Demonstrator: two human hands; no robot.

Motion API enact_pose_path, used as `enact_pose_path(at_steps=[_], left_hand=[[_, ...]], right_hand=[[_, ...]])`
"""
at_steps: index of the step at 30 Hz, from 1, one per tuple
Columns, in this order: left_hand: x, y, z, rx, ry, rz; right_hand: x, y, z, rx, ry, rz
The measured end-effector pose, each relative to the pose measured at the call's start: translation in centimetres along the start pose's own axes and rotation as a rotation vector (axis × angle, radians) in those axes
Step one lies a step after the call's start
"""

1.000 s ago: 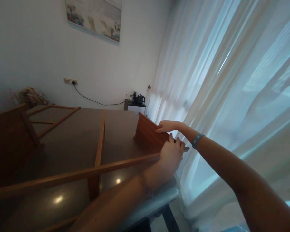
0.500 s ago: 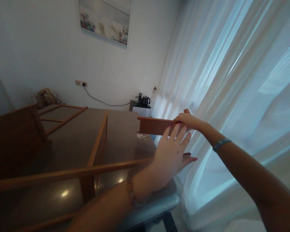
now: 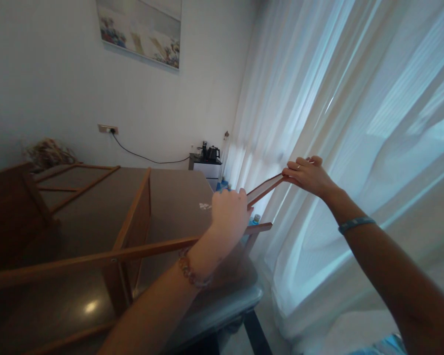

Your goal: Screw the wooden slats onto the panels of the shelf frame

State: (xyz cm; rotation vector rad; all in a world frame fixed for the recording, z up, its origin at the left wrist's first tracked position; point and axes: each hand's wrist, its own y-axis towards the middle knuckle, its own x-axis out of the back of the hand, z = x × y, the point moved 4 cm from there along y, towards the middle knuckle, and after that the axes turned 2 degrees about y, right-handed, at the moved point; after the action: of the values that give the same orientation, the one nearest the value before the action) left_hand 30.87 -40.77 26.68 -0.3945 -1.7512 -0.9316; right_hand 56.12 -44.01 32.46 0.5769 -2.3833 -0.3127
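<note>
A flat wooden board [image 3: 264, 189] is lifted above the far right corner of the brown table [image 3: 77, 222], seen edge-on and tilted up to the right. My left hand [image 3: 227, 215] is closed on its lower left end. My right hand [image 3: 308, 174] pinches its upper right end, close to the white curtain [image 3: 348, 123]. A wooden frame of rails [image 3: 133, 231] lies on the table below both hands, one long rail running under my left wrist.
A dark wooden panel [image 3: 7, 212] stands at the table's left. A small cabinet with a kettle [image 3: 207, 158] sits in the far corner, a cable and a wall socket [image 3: 107, 129] beside it. The table's near right edge [image 3: 222, 315] drops to the floor.
The board has been lifted off the frame and turned from upright-facing to nearly edge-on. My right hand moved up and right with it; my left hand shifted from open fingers to gripping its left end.
</note>
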Motion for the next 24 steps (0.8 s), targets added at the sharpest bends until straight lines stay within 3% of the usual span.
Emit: enact_pose_path(at_steps=[6,11,14,18,21,24], left_hand=[[-0.5,0.7,-0.4,-0.019,-0.026,-0.041],[0.2,1.1,0.6,0.046,-0.024,-0.103],[0.7,1.2,0.7,0.064,-0.012,-0.122],[0.7,1.2,0.2,0.073,-0.005,-0.118],[0.4,1.2,-0.3,0.075,0.008,-0.112],[-0.1,1.1,-1.0,0.068,0.021,-0.130]], right_hand=[[0.0,1.0,0.2,-0.210,0.167,-0.114],[0.1,1.5,1.4,-0.644,0.533,-0.278],[-0.8,2.2,3.0,-0.789,1.024,-0.113],[-1.1,4.4,6.1,-0.705,1.525,0.189],[-1.1,5.5,7.2,-0.761,1.581,0.206],[-1.3,6.3,7.0,-0.830,1.496,0.156]])
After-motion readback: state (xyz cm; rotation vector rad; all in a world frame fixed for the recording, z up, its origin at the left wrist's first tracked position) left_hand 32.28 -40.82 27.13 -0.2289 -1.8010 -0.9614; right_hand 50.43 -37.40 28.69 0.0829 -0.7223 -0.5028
